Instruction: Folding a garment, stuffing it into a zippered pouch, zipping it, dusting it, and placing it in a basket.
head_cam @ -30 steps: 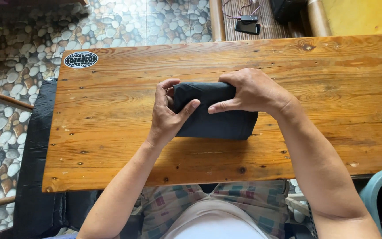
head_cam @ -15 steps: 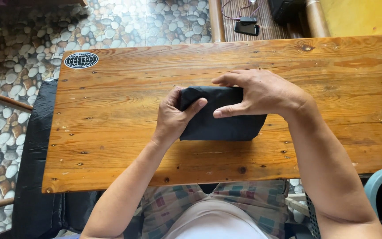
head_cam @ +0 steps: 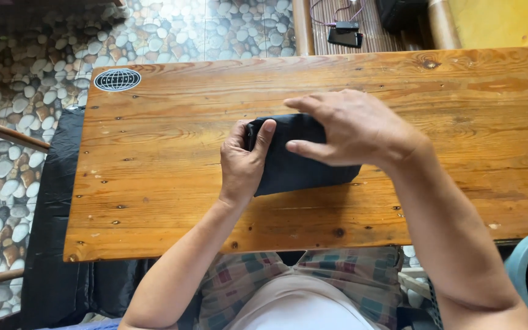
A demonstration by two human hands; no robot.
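Both hands are on a folded dark cloth [head_cam: 297, 168] lying near the middle of the wooden table [head_cam: 154, 201]. Left hand [head_cam: 242, 165] pinches the cloth's left end, thumb laid over the top and fingers curled at the edge, so it holds the fabric rather than hovering over it. Right hand [head_cam: 352, 128] lies flat on top, fingers stretched leftward and pressing down, not closed around anything. Judging by its compact, thick, roughly rectangular shape, the cloth looks already folded several times; what seems left is tidying that left end and flattening the bundle. Only 1 such bundle shows on the table. An oval globe sticker [head_cam: 117, 79] sits at the far left corner, well apart, and a pebble floor [head_cam: 25, 91] surrounds the table.
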